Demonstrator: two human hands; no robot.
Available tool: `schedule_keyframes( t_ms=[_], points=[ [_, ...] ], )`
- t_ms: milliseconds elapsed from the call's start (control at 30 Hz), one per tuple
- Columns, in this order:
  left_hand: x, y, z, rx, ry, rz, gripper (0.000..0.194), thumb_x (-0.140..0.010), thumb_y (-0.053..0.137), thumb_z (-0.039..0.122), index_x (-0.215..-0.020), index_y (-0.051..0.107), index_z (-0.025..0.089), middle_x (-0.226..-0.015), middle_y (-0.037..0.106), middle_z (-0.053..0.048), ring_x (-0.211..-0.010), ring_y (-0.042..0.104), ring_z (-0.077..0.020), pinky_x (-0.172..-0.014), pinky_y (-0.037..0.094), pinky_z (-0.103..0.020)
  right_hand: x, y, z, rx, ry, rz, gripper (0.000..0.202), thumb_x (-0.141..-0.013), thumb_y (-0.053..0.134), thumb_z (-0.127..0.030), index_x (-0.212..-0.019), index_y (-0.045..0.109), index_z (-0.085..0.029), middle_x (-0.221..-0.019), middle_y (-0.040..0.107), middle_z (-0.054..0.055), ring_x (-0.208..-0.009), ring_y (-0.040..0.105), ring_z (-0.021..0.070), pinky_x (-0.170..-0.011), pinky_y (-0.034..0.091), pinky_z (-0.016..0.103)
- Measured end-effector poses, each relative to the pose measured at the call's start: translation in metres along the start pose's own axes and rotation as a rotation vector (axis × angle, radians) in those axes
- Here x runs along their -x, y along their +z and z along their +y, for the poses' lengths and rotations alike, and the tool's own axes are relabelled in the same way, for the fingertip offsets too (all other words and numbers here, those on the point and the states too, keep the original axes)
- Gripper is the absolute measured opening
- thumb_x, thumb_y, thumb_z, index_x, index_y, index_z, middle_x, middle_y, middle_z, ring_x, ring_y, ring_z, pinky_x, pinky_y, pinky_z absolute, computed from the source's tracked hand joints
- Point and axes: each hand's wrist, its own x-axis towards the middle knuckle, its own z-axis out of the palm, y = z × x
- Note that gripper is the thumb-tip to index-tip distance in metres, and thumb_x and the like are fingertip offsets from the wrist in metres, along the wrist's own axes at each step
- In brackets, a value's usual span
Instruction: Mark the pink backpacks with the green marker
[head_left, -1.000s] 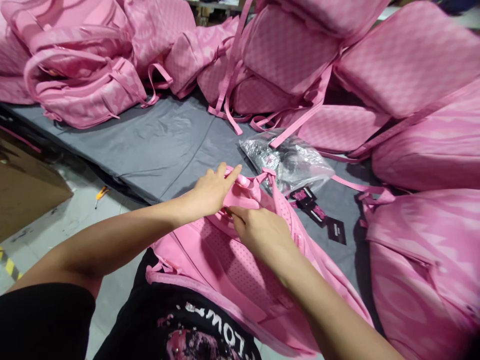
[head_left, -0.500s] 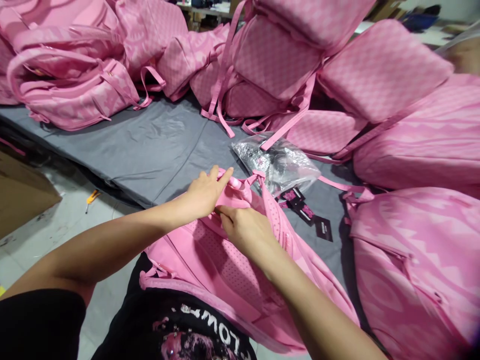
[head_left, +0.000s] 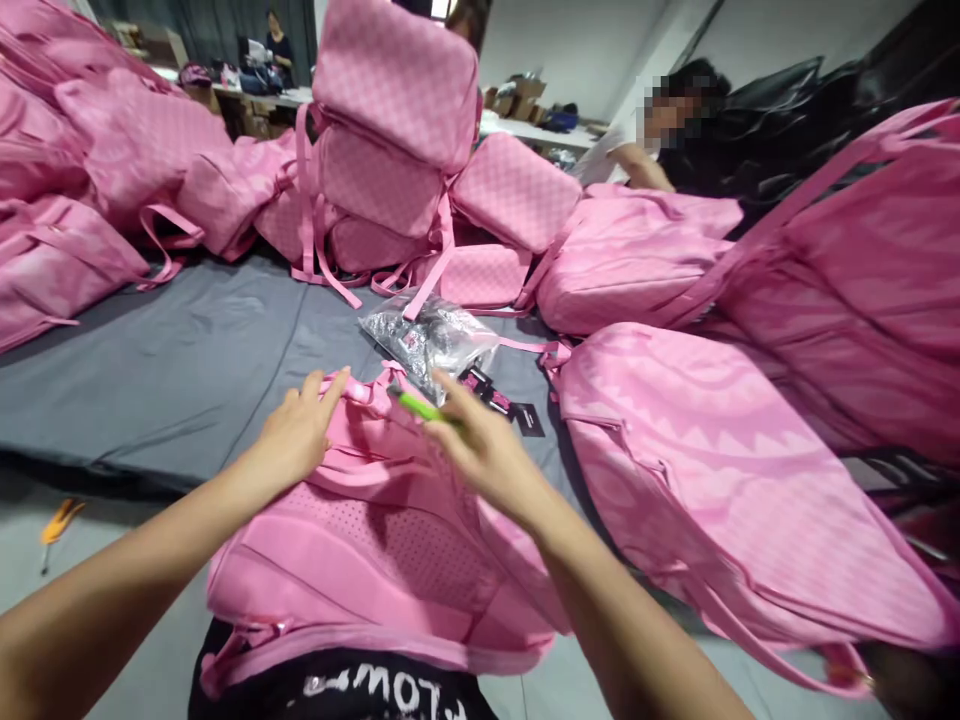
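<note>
A pink backpack (head_left: pixel 427 545) with perforated back padding leans against my front at the table's edge. My left hand (head_left: pixel 296 430) grips its top edge near the handle, with the index finger extended. Above the bag's right shoulder, my right hand (head_left: pixel 487 440) holds a slim lime-green tool (head_left: pixel 418 404) with a dark tip, pointing left; its exact kind is unclear. Just beyond lie a clear plastic bag (head_left: pixel 457 340) with dark contents and several black tags (head_left: pixel 501 402).
Pink checkered bags (head_left: pixel 394 85) are stacked at the back. Another patterned pink backpack (head_left: pixel 675 430) lies to the right, with more at left. An orange-handled tool (head_left: pixel 61 522) is on the floor at left. A co-worker (head_left: pixel 637 150) is behind the bags at right.
My view has swung up and right. My right hand has lifted from the bag's top opening, and the lime-green tool now shows in it. My left hand stays on the top edge.
</note>
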Motion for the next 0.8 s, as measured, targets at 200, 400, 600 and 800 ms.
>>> schedule_keyframes(
  t_ms=[200,400,600,800],
  points=[
    [-0.002,-0.001,0.003,-0.014,-0.014,-0.017,0.098,-0.079,0.071,0.017,-0.158,0.012,0.022,-0.153,0.032,-0.017,-0.121,0.053,-0.0336,-0.094,0.05,-0.04,0.01,-0.044,0.146,0.069,0.52,0.406,0.033,-0.077,0.054,-0.041,-0.099,0.06,-0.017,-0.075,0.06,0.001,-0.069,0.056,0.0177,-0.063,0.046,0.028],
    [0.002,-0.001,0.007,-0.018,-0.038,-0.004,0.101,-0.079,0.071,0.017,-0.158,0.009,0.025,-0.155,0.028,-0.016,-0.124,0.05,-0.0332,-0.093,0.051,-0.039,-0.009,-0.031,0.219,0.271,0.828,0.341,0.028,-0.07,0.067,-0.042,-0.08,0.059,-0.018,-0.084,0.063,0.013,-0.09,0.062,0.0327,-0.075,0.045,0.042],
    [0.007,-0.006,0.011,-0.013,-0.023,0.014,0.098,-0.078,0.069,0.013,-0.157,0.012,0.022,-0.154,0.031,-0.018,-0.123,0.052,-0.032,-0.095,0.049,-0.039,-0.016,-0.03,0.243,0.271,0.927,0.277,0.031,-0.065,0.076,-0.033,-0.087,0.062,-0.016,-0.094,0.066,0.022,-0.105,0.061,0.0387,-0.076,0.046,0.043],
    [0.008,-0.005,0.009,0.01,-0.037,0.022,0.097,-0.077,0.07,0.015,-0.157,0.015,0.023,-0.155,0.031,-0.017,-0.123,0.053,-0.0354,-0.094,0.051,-0.044,-0.006,-0.038,0.242,0.022,0.922,0.322,0.027,-0.059,0.077,-0.03,-0.062,0.052,-0.02,-0.05,0.051,-0.001,-0.056,0.058,0.0195,-0.048,0.037,0.027]
  ],
)
